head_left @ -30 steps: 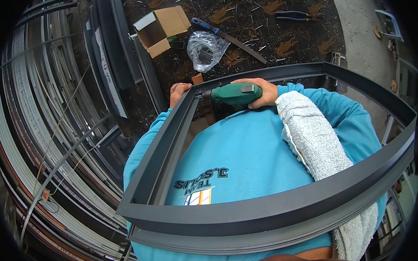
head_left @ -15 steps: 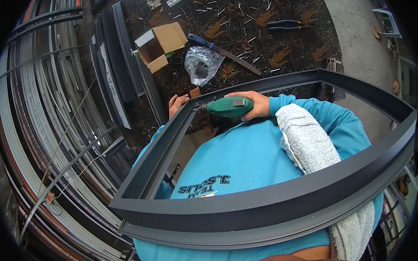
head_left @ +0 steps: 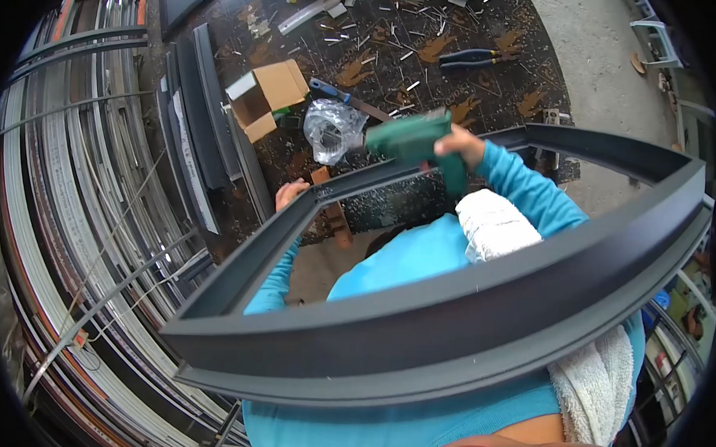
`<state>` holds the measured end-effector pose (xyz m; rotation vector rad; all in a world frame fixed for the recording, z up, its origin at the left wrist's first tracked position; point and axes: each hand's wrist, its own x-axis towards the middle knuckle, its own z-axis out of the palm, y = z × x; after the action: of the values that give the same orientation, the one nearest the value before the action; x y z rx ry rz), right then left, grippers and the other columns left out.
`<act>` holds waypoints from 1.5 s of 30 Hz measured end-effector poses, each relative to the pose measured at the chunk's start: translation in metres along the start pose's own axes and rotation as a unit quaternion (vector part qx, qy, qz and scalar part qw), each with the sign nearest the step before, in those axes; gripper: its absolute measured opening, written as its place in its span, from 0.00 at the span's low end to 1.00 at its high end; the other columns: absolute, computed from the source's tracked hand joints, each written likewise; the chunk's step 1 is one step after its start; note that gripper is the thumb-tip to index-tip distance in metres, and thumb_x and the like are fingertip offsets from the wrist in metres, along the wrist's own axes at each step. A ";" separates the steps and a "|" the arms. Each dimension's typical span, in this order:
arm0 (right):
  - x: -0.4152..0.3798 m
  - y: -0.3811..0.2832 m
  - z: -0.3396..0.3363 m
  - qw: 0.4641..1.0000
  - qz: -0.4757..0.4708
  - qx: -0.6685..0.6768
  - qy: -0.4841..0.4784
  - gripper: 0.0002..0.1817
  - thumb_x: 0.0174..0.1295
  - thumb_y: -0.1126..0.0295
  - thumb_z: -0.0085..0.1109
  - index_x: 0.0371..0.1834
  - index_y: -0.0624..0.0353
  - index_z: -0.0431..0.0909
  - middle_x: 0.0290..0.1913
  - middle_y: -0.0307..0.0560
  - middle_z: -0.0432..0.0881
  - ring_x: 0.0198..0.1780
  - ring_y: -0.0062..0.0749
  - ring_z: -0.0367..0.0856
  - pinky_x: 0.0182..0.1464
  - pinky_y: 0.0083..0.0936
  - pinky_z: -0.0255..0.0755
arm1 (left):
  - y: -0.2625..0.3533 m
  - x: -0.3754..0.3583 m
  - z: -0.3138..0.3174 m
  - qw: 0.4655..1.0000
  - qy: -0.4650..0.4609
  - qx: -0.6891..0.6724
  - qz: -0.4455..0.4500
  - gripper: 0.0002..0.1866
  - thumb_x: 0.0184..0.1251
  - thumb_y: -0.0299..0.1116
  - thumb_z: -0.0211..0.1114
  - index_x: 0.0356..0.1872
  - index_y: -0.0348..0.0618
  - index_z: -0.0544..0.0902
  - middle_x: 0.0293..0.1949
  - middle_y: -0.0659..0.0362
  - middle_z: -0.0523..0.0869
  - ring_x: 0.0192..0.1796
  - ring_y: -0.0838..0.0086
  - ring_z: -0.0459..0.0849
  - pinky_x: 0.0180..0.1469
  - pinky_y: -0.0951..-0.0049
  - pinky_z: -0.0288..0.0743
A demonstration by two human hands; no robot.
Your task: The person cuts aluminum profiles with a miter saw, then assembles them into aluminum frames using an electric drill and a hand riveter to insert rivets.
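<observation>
My right hand [head_left: 462, 146] is closed round the handle of a green power drill [head_left: 410, 138], which is blurred by motion and held above the far side of a dark grey metal frame [head_left: 449, 323]. The drill's tip is clear of the frame's far left corner. At that corner, my left hand [head_left: 290, 193] grips the frame from outside, its fingers bent over the edge. The large rectangular frame surrounds my forearms and tilts up close to my chest. Just beyond the corner lies a small wooden block [head_left: 321, 175].
On the dark worktable [head_left: 358, 32] lie an open cardboard box [head_left: 276, 92], a crumpled plastic bag [head_left: 332, 130], a blue-handled file [head_left: 347, 99], pliers [head_left: 473, 58] and scattered metal bits. Long metal profiles [head_left: 87, 212] fill the rack at left. A white towel [head_left: 498, 226] hangs over my shirt.
My right hand has lifted the drill from the frame's corner and moved it up and right. My left hand stays at the corner. The view has shifted slightly.
</observation>
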<state>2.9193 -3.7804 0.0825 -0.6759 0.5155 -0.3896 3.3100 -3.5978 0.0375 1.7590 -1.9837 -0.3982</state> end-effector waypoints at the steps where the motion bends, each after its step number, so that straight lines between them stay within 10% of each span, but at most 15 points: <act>1: 0.008 0.001 -0.026 0.999 0.016 0.030 -0.016 0.41 0.48 0.58 0.65 0.66 0.63 0.63 0.54 0.55 0.77 0.50 0.38 0.81 0.50 0.36 0.80 | 0.014 0.004 -0.005 0.996 -0.013 0.037 -0.077 0.28 0.36 0.34 0.83 0.42 0.44 0.79 0.47 0.52 0.83 0.52 0.59 0.81 0.59 0.59 0.71; 4: 0.035 0.006 -0.064 0.990 -0.005 0.074 0.120 0.36 0.56 0.53 0.60 0.65 0.64 0.66 0.52 0.56 0.79 0.48 0.37 0.82 0.53 0.35 0.77 | 0.022 -0.028 0.004 0.992 0.001 0.015 -0.124 0.30 0.42 0.40 0.82 0.47 0.39 0.79 0.42 0.55 0.85 0.46 0.66 0.83 0.56 0.66 0.74; 5: 0.040 0.008 -0.071 0.982 -0.007 0.094 0.165 0.36 0.58 0.51 0.59 0.65 0.65 0.66 0.52 0.56 0.79 0.49 0.38 0.82 0.57 0.35 0.75 | 0.044 -0.046 0.012 0.937 0.065 -0.223 -0.262 0.33 0.54 0.44 0.75 0.58 0.37 0.75 0.49 0.52 0.83 0.51 0.61 0.82 0.59 0.64 0.73; 8: 0.049 0.015 -0.098 0.985 0.047 0.077 0.148 0.33 0.62 0.51 0.56 0.64 0.64 0.67 0.54 0.59 0.77 0.51 0.42 0.81 0.60 0.37 0.75 | 0.113 -0.045 0.025 0.984 0.069 0.115 -0.115 0.19 0.54 0.37 0.75 0.43 0.39 0.80 0.37 0.58 0.82 0.39 0.70 0.80 0.44 0.69 0.75; 10: 0.038 0.013 -0.091 0.979 0.076 -0.008 0.189 0.33 0.60 0.51 0.58 0.62 0.63 0.69 0.52 0.56 0.79 0.49 0.39 0.82 0.56 0.38 0.75 | 0.168 -0.018 0.004 0.918 0.007 -0.229 -0.322 0.11 0.58 0.34 0.72 0.35 0.41 0.81 0.29 0.63 0.81 0.32 0.79 0.76 0.35 0.75 0.72; 12: 0.044 -0.014 -0.080 0.966 0.094 -0.103 0.219 0.33 0.58 0.50 0.60 0.61 0.61 0.71 0.50 0.54 0.80 0.47 0.36 0.82 0.52 0.38 0.76 | 0.145 0.035 0.021 0.912 -0.045 -0.242 -0.328 0.15 0.63 0.36 0.63 0.46 0.38 0.83 0.49 0.48 0.84 0.44 0.61 0.85 0.46 0.65 0.78; 13: 0.044 -0.014 -0.082 0.939 0.096 -0.206 0.259 0.32 0.57 0.48 0.60 0.59 0.61 0.73 0.50 0.52 0.81 0.48 0.37 0.82 0.53 0.37 0.75 | 0.120 0.057 0.051 0.944 0.141 -0.194 -0.228 0.06 0.61 0.30 0.67 0.32 0.39 0.80 0.26 0.63 0.82 0.29 0.81 0.78 0.34 0.76 0.73; 15: 0.045 -0.014 -0.087 0.841 0.130 -0.401 0.338 0.32 0.57 0.44 0.60 0.54 0.60 0.77 0.50 0.49 0.82 0.50 0.40 0.82 0.53 0.36 0.73 | 0.082 0.105 0.071 0.949 0.180 -0.140 -0.219 0.05 0.60 0.29 0.65 0.33 0.39 0.81 0.28 0.58 0.85 0.31 0.74 0.82 0.36 0.71 0.77; 20: 0.009 0.037 -0.095 0.746 -0.095 -0.553 0.359 0.32 0.59 0.44 0.57 0.55 0.61 0.74 0.42 0.60 0.84 0.44 0.53 0.84 0.49 0.39 0.76 | 0.014 0.149 0.101 0.956 -0.074 0.088 -0.271 0.11 0.54 0.36 0.68 0.35 0.41 0.82 0.39 0.49 0.86 0.44 0.53 0.84 0.50 0.58 0.76; 26: -0.003 0.032 -0.067 0.660 -0.134 -0.649 0.354 0.32 0.62 0.46 0.52 0.59 0.62 0.68 0.37 0.65 0.83 0.40 0.57 0.84 0.46 0.44 0.77 | 0.014 0.145 0.099 0.961 -0.078 0.115 -0.239 0.10 0.57 0.36 0.67 0.36 0.43 0.82 0.40 0.49 0.86 0.46 0.52 0.83 0.51 0.57 0.76; 41: 0.000 0.045 -0.074 0.649 -0.179 -0.648 0.356 0.26 0.64 0.49 0.49 0.56 0.58 0.68 0.35 0.64 0.83 0.37 0.57 0.84 0.43 0.45 0.78 | -0.029 0.148 0.122 0.950 -0.025 0.141 -0.277 0.12 0.56 0.40 0.65 0.33 0.41 0.85 0.38 0.47 0.87 0.45 0.52 0.84 0.53 0.60 0.76; 42: 0.002 0.048 -0.078 0.655 -0.182 -0.642 0.355 0.26 0.64 0.49 0.49 0.56 0.58 0.68 0.35 0.64 0.83 0.37 0.57 0.84 0.43 0.46 0.78 | -0.045 0.148 0.125 0.938 -0.108 0.146 -0.294 0.19 0.58 0.45 0.60 0.41 0.42 0.85 0.47 0.46 0.85 0.54 0.52 0.81 0.61 0.59 0.70; 43: -0.001 0.049 -0.080 0.658 -0.181 -0.637 0.359 0.26 0.64 0.49 0.49 0.55 0.58 0.68 0.35 0.64 0.83 0.37 0.57 0.84 0.43 0.46 0.78 | -0.124 0.142 0.170 0.969 0.019 0.233 -0.082 0.25 0.59 0.47 0.55 0.52 0.41 0.81 0.59 0.46 0.78 0.65 0.54 0.72 0.69 0.58 0.59; 45: -0.008 0.043 -0.073 0.652 -0.161 -0.645 0.365 0.25 0.64 0.50 0.49 0.55 0.58 0.69 0.35 0.64 0.84 0.37 0.57 0.84 0.43 0.46 0.78 | -0.082 0.142 0.138 0.976 -0.005 0.146 -0.164 0.27 0.60 0.47 0.52 0.53 0.37 0.80 0.60 0.43 0.77 0.64 0.51 0.71 0.69 0.56 0.59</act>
<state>2.8787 -3.7815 0.0074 -2.0669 1.5150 -0.6134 3.2976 -3.7612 -0.1013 2.2845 -1.8311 -0.2262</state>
